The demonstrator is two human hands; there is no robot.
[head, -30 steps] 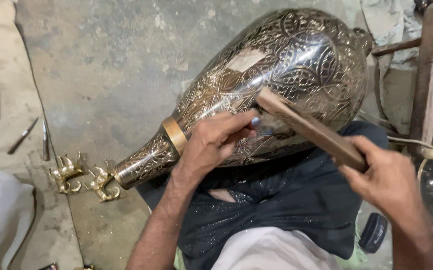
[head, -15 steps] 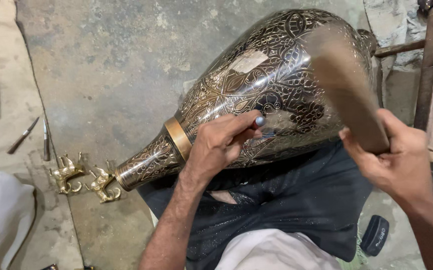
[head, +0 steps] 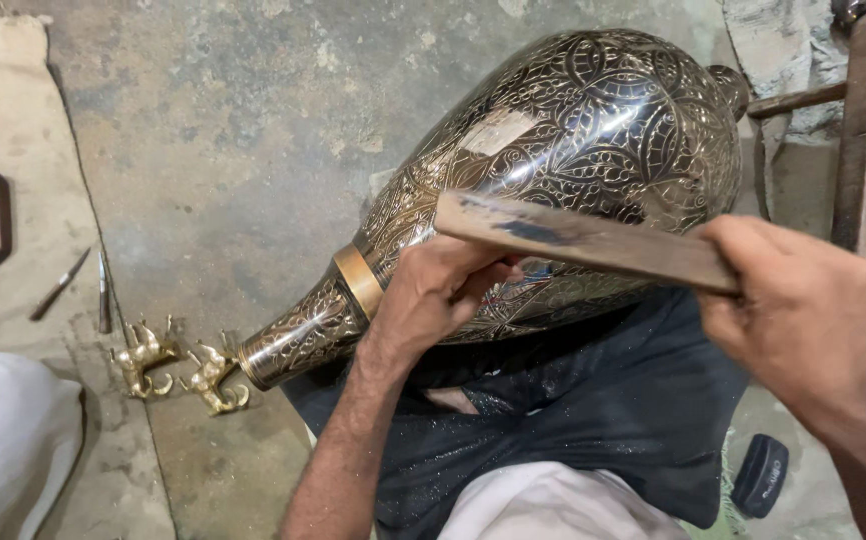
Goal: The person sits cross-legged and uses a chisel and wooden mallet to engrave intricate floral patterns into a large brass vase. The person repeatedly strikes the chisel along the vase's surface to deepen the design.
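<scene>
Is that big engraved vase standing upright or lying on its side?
On its side: the vase rests across the dark cloth on the person's lap, its neck pointing down-left toward the floor.

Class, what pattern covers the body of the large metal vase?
Dense engraved leaves and floral scrolls, silvery on dark, across the vase; the head view shows it.

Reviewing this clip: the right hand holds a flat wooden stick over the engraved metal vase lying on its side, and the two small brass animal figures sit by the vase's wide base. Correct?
Not quite. The head view shows the two small brass animal figures by the narrow neck opening of the engraved metal vase, not its wide base. The right hand does hold the flat wooden stick.
</scene>
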